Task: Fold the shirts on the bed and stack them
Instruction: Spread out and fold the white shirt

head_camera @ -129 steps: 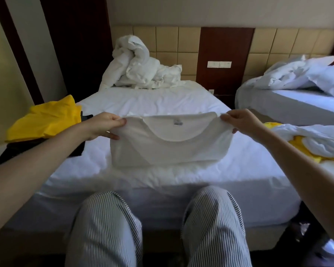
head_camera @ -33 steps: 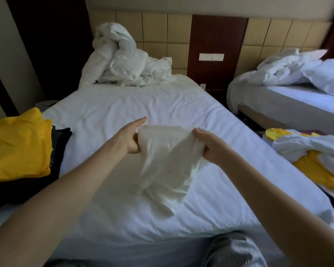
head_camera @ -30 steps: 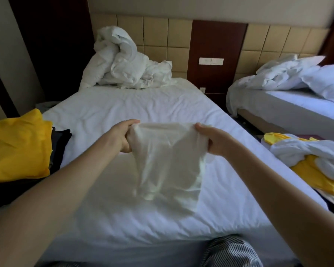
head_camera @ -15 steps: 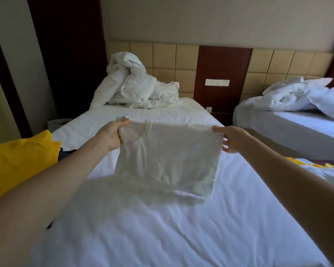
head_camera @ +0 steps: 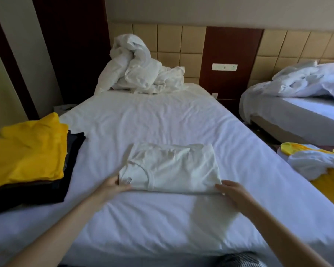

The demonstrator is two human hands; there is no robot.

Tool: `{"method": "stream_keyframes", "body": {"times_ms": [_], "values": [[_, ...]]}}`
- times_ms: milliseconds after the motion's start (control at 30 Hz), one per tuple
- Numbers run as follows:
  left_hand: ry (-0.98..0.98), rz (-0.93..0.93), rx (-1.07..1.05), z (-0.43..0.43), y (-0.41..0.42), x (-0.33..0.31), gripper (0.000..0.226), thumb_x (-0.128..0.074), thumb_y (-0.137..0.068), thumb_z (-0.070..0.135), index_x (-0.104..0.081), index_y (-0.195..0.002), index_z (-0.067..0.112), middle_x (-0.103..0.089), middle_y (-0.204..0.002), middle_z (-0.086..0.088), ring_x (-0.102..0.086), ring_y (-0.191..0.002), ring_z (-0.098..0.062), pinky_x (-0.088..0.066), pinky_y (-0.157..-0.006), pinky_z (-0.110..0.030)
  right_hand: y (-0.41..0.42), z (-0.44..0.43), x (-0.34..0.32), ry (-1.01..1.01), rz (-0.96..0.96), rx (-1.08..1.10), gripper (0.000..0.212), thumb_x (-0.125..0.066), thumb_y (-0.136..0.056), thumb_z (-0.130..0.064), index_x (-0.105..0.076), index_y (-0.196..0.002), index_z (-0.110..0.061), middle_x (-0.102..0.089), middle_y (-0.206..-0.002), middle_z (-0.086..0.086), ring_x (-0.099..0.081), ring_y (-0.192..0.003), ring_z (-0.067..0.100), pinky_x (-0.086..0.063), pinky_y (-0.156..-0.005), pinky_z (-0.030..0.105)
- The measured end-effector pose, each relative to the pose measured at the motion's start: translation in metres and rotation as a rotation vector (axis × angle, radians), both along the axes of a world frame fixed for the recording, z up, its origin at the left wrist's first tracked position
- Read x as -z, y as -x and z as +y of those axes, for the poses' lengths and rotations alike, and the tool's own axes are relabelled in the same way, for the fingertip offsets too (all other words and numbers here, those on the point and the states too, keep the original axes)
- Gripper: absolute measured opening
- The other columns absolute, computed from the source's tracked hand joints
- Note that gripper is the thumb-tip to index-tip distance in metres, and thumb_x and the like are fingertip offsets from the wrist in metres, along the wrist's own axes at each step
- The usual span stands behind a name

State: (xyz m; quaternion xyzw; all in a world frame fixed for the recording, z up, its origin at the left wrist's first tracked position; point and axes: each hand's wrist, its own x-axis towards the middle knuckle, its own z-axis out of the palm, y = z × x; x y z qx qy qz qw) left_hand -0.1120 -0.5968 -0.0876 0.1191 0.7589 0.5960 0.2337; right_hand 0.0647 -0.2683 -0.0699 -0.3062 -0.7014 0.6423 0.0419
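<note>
Left hand [head_camera: 112, 186] pinches white shirt [head_camera: 172, 170] corner; right hand [head_camera: 232, 191] flat, released. Risk: one-sided lift toward stack [head_camera: 27, 157] unfolds it.

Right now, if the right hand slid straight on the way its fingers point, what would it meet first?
The folded white shirt. The right hand lies flat on the bed, its fingers aimed at the shirt's near right corner and seemingly already touching it.

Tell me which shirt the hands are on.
The folded white shirt at centre: left hand and right hand are at its near corners. The yellow shirt atop the dark stack at left and the white-and-yellow heap at right lie untouched.
</note>
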Motion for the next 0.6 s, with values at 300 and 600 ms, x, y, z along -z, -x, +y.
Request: {"method": "stream_keyframes", "body": {"times_ms": [300,600], "values": [[-0.058,-0.182,-0.331,0.029,0.019,-0.013,0.024,-0.064,-0.088,0.016,-0.062,-0.111,0.008,-0.061,-0.079,-0.003,-0.055,-0.069,-0.014,-0.044,-0.063,-0.022,0.030,-0.001,-0.005,0.049,-0.033,0.284,0.029,-0.072,-0.078,-0.018,-0.054,-0.062,-0.003,-0.042,-0.038,0.005,-0.036,-0.024,0.012,-0.022,-0.030,0.011],[0.357,0.325,-0.159,-0.003,0.008,0.012,0.037,-0.061,-0.077,0.048,-0.062,-0.077,0.011,-0.064,-0.078,-0.003,-0.059,-0.080,-0.020,-0.041,-0.071,-0.032,-0.001,0.005,0.007,-0.079,0.067,0.161,0.025,-0.067,-0.084,-0.018,-0.053,-0.066,-0.009,-0.042,-0.052,0.005,-0.039,-0.032,0.009,-0.028,-0.034,0.012]]}}
